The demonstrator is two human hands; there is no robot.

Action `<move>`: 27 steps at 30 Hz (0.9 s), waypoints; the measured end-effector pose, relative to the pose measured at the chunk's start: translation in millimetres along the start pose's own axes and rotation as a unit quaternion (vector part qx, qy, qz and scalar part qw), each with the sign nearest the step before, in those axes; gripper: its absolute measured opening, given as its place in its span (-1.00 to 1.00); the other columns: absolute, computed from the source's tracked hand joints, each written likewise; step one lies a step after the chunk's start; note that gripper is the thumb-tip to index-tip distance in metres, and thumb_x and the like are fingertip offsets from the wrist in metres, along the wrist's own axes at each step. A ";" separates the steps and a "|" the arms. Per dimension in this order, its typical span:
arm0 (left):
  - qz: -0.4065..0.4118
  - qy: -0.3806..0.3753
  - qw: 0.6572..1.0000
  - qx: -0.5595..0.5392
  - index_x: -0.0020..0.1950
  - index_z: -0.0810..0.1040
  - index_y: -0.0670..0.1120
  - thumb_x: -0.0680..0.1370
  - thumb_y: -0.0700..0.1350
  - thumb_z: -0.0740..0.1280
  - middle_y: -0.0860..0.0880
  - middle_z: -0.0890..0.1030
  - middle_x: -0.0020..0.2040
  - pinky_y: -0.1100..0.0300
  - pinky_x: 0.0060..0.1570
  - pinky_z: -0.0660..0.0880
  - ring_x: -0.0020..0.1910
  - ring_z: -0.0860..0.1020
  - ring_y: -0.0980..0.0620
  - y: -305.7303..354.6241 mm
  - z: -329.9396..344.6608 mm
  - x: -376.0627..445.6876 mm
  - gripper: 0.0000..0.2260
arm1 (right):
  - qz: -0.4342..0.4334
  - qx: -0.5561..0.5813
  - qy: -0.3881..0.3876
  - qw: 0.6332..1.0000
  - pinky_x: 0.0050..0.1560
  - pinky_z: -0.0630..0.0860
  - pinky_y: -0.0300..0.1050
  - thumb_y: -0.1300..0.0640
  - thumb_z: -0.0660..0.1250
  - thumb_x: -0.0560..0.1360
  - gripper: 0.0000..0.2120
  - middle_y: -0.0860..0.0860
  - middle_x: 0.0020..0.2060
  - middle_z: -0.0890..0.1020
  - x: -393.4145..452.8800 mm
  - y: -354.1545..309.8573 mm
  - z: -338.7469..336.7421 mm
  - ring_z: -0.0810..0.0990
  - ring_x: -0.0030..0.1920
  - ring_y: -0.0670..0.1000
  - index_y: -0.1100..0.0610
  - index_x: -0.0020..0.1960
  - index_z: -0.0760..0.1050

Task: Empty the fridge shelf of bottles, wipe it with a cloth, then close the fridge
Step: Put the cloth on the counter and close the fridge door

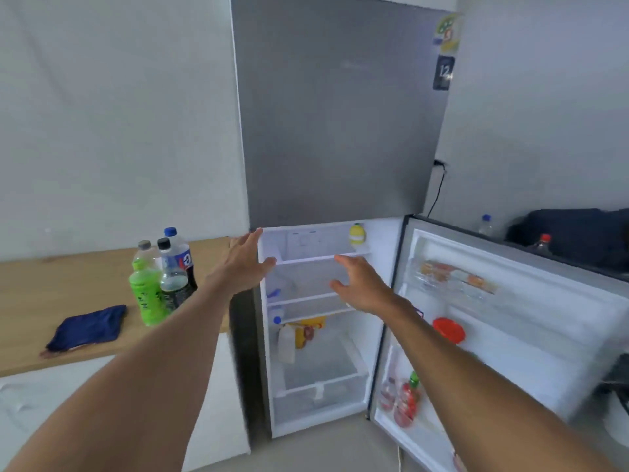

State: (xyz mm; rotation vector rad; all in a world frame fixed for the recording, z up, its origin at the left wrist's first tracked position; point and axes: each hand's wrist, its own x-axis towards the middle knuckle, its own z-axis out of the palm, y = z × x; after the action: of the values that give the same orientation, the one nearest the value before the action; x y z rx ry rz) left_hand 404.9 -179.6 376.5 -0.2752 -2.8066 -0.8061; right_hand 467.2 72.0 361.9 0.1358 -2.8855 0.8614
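The fridge's lower compartment stands open, its door (503, 321) swung out to the right. My left hand (243, 264) is open at the left edge of the compartment, level with the upper shelf (306, 259). My right hand (360, 284) is open too, held in front of the shelves and holding nothing. A yellow lemon-shaped bottle (357, 234) stands at the right end of the upper shelf. Three bottles (163, 277) stand together on the wooden counter (51, 301), one green and two dark. A dark blue cloth (86, 328) lies on the counter left of them.
Lower in the fridge are a white bottle with a blue cap (285, 338) and yellow packets (308, 330). The door racks hold a red-lidded jar (449, 330) and red sauce bottles (405, 400). Two bottles (486, 224) and a dark bag (571, 233) sit behind the door.
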 end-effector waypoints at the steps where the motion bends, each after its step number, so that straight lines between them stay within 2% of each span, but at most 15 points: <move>1: 0.021 -0.004 1.000 0.014 0.67 0.09 -0.03 0.63 0.08 0.33 -0.11 0.19 0.66 -0.21 0.56 0.17 0.64 0.12 -0.21 21.1 11.7 12.0 -0.31 | 0.014 -0.004 0.008 1.000 0.43 0.27 -0.08 0.02 0.35 0.56 -0.38 0.22 0.45 0.37 0.4 20.7 -18.0 0.37 0.46 0.17 0.14 0.55 0.26; 5: 0.066 -0.001 0.996 0.068 0.69 -0.01 0.00 0.64 0.11 0.28 -0.08 0.02 0.70 -0.21 0.59 -0.03 0.67 -0.09 -0.24 94.1 61.8 65.6 -0.28 | 0.065 -0.011 0.042 0.997 0.37 0.30 -0.09 0.03 0.34 0.57 -0.40 0.20 0.41 0.40 14.2 103.7 -80.3 0.41 0.42 0.16 0.12 0.55 0.27; 8: 0.085 0.029 0.990 0.108 0.70 -0.05 -0.01 0.63 0.12 0.26 -0.10 -0.04 0.70 -0.16 0.61 -0.11 0.66 -0.16 -0.24 142.7 95.6 106.9 -0.26 | 0.086 -0.014 0.058 0.995 0.42 0.32 -0.04 0.00 0.35 0.57 -0.39 0.19 0.47 0.37 37.1 163.2 -117.7 0.43 0.43 0.17 0.08 0.56 0.26; 11: 0.084 0.073 0.982 0.152 0.70 -0.09 -0.02 0.63 0.17 0.21 -0.12 -0.13 0.70 -0.16 0.61 -0.16 0.65 -0.21 -0.27 179.3 129.1 145.0 -0.25 | 0.089 -0.031 0.080 0.992 0.34 0.32 -0.09 0.05 0.33 0.59 -0.42 0.17 0.47 0.36 64.2 213.5 -150.0 0.39 0.45 0.16 0.09 0.56 0.26; 13: 0.079 0.107 0.975 0.176 0.70 -0.11 -0.02 0.63 0.18 0.18 -0.13 -0.18 0.70 -0.20 0.60 -0.18 0.64 -0.23 -0.30 196.2 149.1 165.0 -0.24 | 0.087 -0.052 0.095 0.990 0.40 0.33 0.02 0.04 0.32 0.60 -0.43 0.17 0.46 0.37 84.4 243.2 -167.0 0.37 0.46 0.17 0.08 0.56 0.24; 16: 0.073 0.147 0.964 0.211 0.70 -0.12 -0.01 0.62 0.19 0.17 -0.16 -0.21 0.69 -0.26 0.58 -0.20 0.63 -0.24 -0.35 211.0 173.6 190.6 -0.24 | 0.094 -0.075 0.087 0.989 0.45 0.33 0.14 0.02 0.29 0.61 -0.42 0.17 0.48 0.36 110.3 279.8 -184.4 0.35 0.47 0.20 0.07 0.57 0.21; 19: 0.059 0.172 0.955 0.233 0.69 -0.13 0.03 0.62 0.19 0.16 -0.15 -0.24 0.69 -0.31 0.57 -0.16 0.62 -0.23 -0.39 215.4 187.6 212.4 -0.25 | 0.124 -0.105 0.065 0.985 0.41 0.36 0.14 -0.01 0.26 0.62 -0.41 0.16 0.50 0.35 125.7 306.4 -192.9 0.36 0.46 0.21 0.07 0.59 0.17; 23: 0.053 0.188 0.950 0.244 0.69 -0.18 0.07 0.62 0.16 0.20 -0.14 -0.29 0.68 -0.34 0.56 -0.10 0.61 -0.24 -0.41 207.2 198.2 225.3 -0.24 | 0.149 -0.119 0.024 0.981 0.27 0.51 0.11 0.00 0.25 0.61 -0.48 0.15 0.36 0.54 135.1 322.1 -193.7 0.55 0.27 0.18 0.07 0.54 0.29; 27: 0.066 0.190 0.949 0.241 0.68 -0.20 0.09 0.63 0.12 0.23 -0.12 -0.30 0.68 -0.34 0.56 -0.08 0.62 -0.26 -0.39 199.9 199.8 228.2 -0.23 | 0.166 -0.100 -0.012 0.981 0.35 0.45 0.06 0.07 0.30 0.58 -0.51 0.12 0.39 0.53 138.9 317.4 -203.9 0.52 0.33 0.16 0.10 0.49 0.38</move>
State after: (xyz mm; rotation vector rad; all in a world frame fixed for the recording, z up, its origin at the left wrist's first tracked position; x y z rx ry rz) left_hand 203.2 122.3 368.0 -0.1954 -2.4789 -0.1071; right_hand 310.8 441.9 380.2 -0.3683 -3.0440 0.6075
